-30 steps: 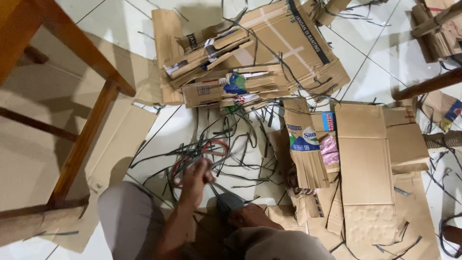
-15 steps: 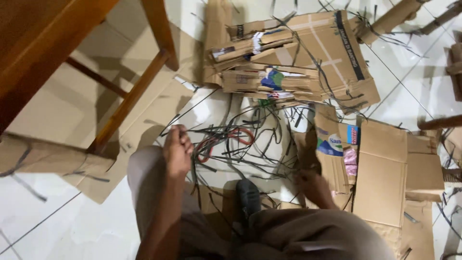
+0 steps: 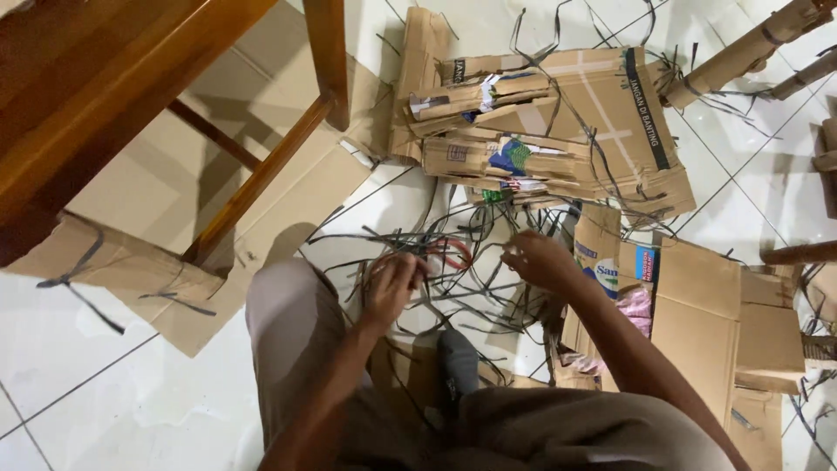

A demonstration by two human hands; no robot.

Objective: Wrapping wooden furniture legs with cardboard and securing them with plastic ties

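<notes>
Your left hand [image 3: 392, 283] is curled narrow into the loose tangle of thin dark plastic straps [image 3: 453, 262] spread over the white tiled floor [image 3: 131, 392]; the fingers look closed on a few strands, though the blur keeps you from telling how firm the grip is. A red loop of strap [image 3: 449, 253] lies just beyond those fingertips, touching the same tangle. Your right hand [image 3: 540, 260] hovers over the far side of the tangle, fingers bent and partly spread, their tips among the straps; whether they pinch one you cannot tell. Beyond both hands sits a stack of flattened brown cardboard boxes [image 3: 558, 131], crossed by more straps. Just right of your right fingers lie further flattened brown cardboard sheets [image 3: 706, 323]. Left of your left hand stands a brown wooden table leg [image 3: 261, 179] on cardboard.
</notes>
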